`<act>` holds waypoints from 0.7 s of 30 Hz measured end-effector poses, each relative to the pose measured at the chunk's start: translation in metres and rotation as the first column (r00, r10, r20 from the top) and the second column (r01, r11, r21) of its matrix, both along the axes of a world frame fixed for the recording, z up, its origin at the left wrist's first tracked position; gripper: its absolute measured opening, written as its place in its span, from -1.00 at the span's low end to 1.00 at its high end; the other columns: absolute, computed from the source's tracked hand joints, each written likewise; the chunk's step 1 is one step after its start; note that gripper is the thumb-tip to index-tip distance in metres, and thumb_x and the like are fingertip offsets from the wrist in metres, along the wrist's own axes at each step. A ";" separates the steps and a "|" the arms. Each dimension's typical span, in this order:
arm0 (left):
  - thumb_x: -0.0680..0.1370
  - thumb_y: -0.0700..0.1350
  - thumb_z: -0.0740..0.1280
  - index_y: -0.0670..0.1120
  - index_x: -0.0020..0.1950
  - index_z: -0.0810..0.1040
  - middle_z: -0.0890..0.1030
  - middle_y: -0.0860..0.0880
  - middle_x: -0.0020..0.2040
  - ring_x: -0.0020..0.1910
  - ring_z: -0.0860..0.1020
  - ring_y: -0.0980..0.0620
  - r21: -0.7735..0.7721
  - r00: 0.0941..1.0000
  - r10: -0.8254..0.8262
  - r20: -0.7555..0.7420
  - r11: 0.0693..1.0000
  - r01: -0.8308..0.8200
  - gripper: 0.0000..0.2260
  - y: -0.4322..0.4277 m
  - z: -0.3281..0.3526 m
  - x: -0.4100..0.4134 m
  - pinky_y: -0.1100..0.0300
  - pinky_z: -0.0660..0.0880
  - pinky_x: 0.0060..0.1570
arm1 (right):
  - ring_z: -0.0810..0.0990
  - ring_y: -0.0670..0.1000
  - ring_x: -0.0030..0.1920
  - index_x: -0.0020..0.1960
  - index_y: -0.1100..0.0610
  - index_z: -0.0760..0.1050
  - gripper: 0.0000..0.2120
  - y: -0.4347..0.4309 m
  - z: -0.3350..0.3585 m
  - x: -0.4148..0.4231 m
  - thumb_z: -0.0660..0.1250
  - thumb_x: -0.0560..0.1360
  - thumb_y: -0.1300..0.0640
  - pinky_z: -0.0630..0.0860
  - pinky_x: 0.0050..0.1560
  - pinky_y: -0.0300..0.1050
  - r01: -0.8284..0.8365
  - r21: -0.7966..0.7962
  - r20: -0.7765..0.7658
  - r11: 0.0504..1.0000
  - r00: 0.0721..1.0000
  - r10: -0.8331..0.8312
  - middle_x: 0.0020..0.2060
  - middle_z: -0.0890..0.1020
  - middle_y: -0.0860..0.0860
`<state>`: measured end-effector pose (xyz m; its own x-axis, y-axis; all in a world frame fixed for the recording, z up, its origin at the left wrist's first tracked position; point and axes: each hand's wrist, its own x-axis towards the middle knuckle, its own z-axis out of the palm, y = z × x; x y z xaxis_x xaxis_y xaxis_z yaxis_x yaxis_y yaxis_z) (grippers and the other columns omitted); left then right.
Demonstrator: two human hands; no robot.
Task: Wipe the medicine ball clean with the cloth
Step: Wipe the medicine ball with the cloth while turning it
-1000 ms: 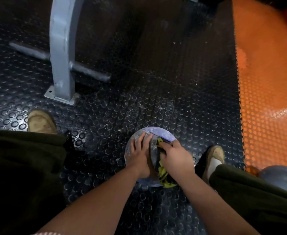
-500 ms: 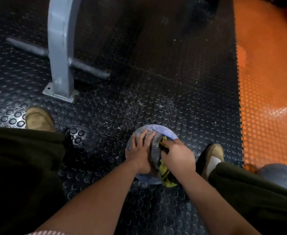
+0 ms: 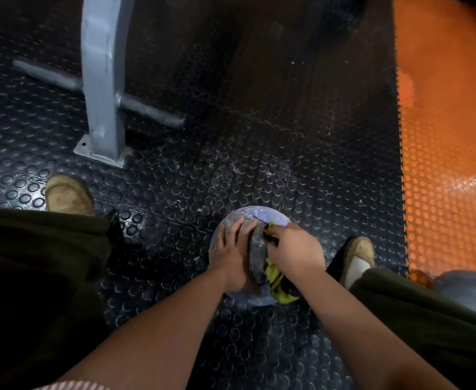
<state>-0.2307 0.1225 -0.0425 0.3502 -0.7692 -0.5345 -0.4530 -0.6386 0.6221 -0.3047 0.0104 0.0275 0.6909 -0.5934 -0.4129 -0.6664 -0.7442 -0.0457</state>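
A dusty purple-blue medicine ball (image 3: 270, 216) sits on the black studded floor between my feet. My left hand (image 3: 232, 249) lies flat on the ball's left side, fingers spread and pointing away from me. My right hand (image 3: 293, 249) grips a yellow and black cloth (image 3: 277, 280) and presses it onto the ball's right side. Part of the cloth hangs out below my right wrist. A dark grey band of the ball shows between my two hands.
A grey metal post (image 3: 101, 80) with a bolted base plate and a cross bar stands at the back left. An orange studded floor strip (image 3: 450, 136) runs along the right. A second grey ball (image 3: 462, 288) lies by my right knee. My shoes (image 3: 68, 195) flank the ball.
My right hand with the cloth has shifted slightly up the ball's right side. My left hand stays in place on the ball.
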 end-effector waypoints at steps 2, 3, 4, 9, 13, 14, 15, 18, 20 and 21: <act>0.40 0.08 0.50 0.24 0.52 -0.30 -0.34 0.13 0.52 0.52 -0.33 -0.15 0.016 0.999 -0.007 0.035 1.000 0.007 0.04 -0.001 0.003 -0.004 -0.26 -0.06 0.47 | 0.56 0.12 0.00 0.20 0.01 0.52 -0.72 0.004 0.003 -0.013 0.19 0.53 0.03 0.46 -0.14 -0.08 0.008 0.001 -0.019 1.000 1.000 -0.008 0.05 0.50 0.04; 0.42 0.06 0.48 0.23 0.52 -0.32 -0.35 0.13 0.52 0.52 -0.34 -0.16 0.021 0.999 -0.023 0.048 1.000 0.022 0.03 -0.001 0.002 -0.004 -0.25 -0.07 0.47 | 0.56 0.12 -0.01 0.18 0.01 0.52 -0.73 0.003 0.004 -0.015 0.19 0.53 0.03 0.46 -0.15 -0.09 0.019 0.002 -0.023 1.000 1.000 -0.019 0.04 0.51 0.03; 0.42 0.08 0.48 0.21 0.51 -0.34 -0.36 0.11 0.52 0.52 -0.34 -0.18 0.026 0.997 -0.041 0.058 0.999 0.040 0.04 -0.001 0.003 -0.004 -0.25 -0.07 0.47 | 0.57 0.12 -0.03 0.17 0.02 0.53 -0.73 0.001 0.004 -0.012 0.18 0.53 0.03 0.46 -0.16 -0.10 0.027 0.003 -0.024 1.000 0.999 -0.026 0.01 0.51 0.04; 0.22 0.25 0.57 0.13 0.50 -0.42 -0.41 0.08 0.49 0.50 -0.36 -0.22 0.062 0.984 -0.100 0.145 0.994 0.091 0.28 0.003 -0.011 -0.006 -0.31 -0.05 0.46 | 0.57 0.14 -0.02 0.20 0.08 0.52 -0.73 -0.012 -0.001 0.030 0.17 0.57 0.07 0.48 -0.16 -0.06 -0.003 -0.005 -0.027 1.000 1.000 0.003 0.05 0.51 0.10; 0.25 0.21 0.57 0.20 0.48 -0.39 -0.30 0.05 0.54 0.53 -0.31 -0.19 0.002 0.996 -0.032 0.083 1.000 0.031 0.22 0.002 -0.014 -0.001 -0.26 -0.03 0.47 | 0.56 0.15 0.03 0.25 0.06 0.48 -0.70 -0.004 0.003 0.019 0.15 0.58 0.04 0.45 -0.13 -0.06 -0.014 0.023 -0.057 1.000 0.998 0.016 0.13 0.48 0.09; 0.29 0.19 0.55 0.24 0.45 -0.40 -0.30 0.05 0.54 0.53 -0.30 -0.17 -0.003 0.997 -0.017 0.072 1.000 0.017 0.18 0.001 -0.011 -0.001 -0.22 -0.05 0.49 | 0.56 0.14 0.03 0.25 0.05 0.48 -0.70 0.000 0.004 0.008 0.16 0.57 0.03 0.45 -0.13 -0.07 -0.010 0.026 -0.058 1.000 0.998 0.012 0.14 0.48 0.08; 0.33 0.15 0.54 0.27 0.44 -0.40 -0.31 0.07 0.54 0.53 -0.31 -0.15 0.010 0.998 -0.003 0.057 1.000 0.002 0.14 -0.001 -0.008 -0.002 -0.17 -0.07 0.48 | 0.57 0.14 0.02 0.23 0.04 0.49 -0.71 0.004 0.006 -0.004 0.17 0.56 0.03 0.44 -0.14 -0.08 -0.008 0.025 -0.057 1.000 0.998 0.009 0.14 0.48 0.06; 0.42 0.01 0.49 0.20 0.51 -0.36 -0.33 0.07 0.54 0.53 -0.32 -0.14 0.026 0.998 -0.004 0.056 1.000 0.003 0.07 -0.003 0.000 -0.007 -0.14 -0.09 0.48 | 0.58 0.12 -0.01 0.17 0.03 0.51 -0.74 0.009 0.008 -0.020 0.18 0.54 0.05 0.42 -0.17 -0.10 0.002 0.011 -0.061 1.000 0.998 -0.002 0.11 0.51 0.03; 0.47 -0.02 0.45 0.14 0.52 -0.37 -0.35 0.03 0.54 0.53 -0.33 -0.17 0.032 0.997 -0.029 0.071 0.999 0.027 0.02 -0.002 0.004 -0.006 -0.14 -0.09 0.49 | 0.57 0.13 -0.01 0.17 0.06 0.50 -0.74 0.004 0.008 -0.010 0.17 0.55 0.06 0.42 -0.18 -0.09 0.002 0.003 -0.076 1.000 0.997 -0.001 0.07 0.51 0.05; 0.46 0.01 0.46 0.11 0.52 -0.38 -0.37 0.00 0.54 0.52 -0.34 -0.19 0.042 0.997 -0.042 0.069 0.998 0.039 0.04 -0.001 0.004 -0.005 -0.14 -0.10 0.48 | 0.57 0.13 -0.01 0.18 0.09 0.50 -0.75 0.001 0.007 -0.002 0.17 0.55 0.07 0.42 -0.18 -0.09 -0.004 -0.008 -0.076 1.000 0.997 0.003 0.07 0.51 0.06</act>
<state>-0.2360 0.1214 -0.0389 0.3568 -0.7619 -0.5405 -0.5205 -0.6426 0.5622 -0.3064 0.0112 0.0343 0.6598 -0.5946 -0.4595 -0.6652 -0.7466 0.0110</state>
